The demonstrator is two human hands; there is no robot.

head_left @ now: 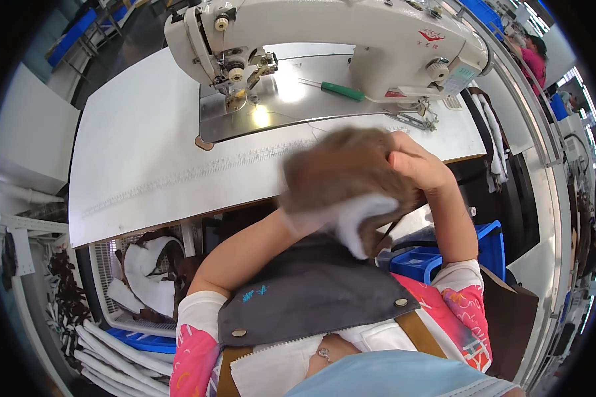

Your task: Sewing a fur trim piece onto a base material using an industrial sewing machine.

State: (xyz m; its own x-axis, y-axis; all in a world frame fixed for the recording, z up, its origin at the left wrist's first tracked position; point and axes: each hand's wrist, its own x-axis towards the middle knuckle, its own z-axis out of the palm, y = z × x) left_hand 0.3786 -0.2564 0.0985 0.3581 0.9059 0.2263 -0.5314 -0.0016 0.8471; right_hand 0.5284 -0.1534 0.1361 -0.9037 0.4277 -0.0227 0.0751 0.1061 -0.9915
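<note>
A brown fabric piece with white padding [341,165], blurred by motion, hangs in front of me over the near edge of the white table [136,132]. My right hand [417,165] grips it at the upper right, thumb pressed on it. My left hand [298,218] reaches up to its lower left, with the fingers hidden and smeared by motion. Beyond the fabric stands a white sewing machine [377,26] on a steel plate, with a green-handled tool [341,90] lying there and a printed ruler strip along the table.
A white basket [102,284] of brown and white pieces sits lower left, beside piled padded strips [106,357]. Blue bins [414,261] are under the table at right. Fabric [493,139] hangs off the right end near a metal rail. A person in pink [533,63] is at upper right.
</note>
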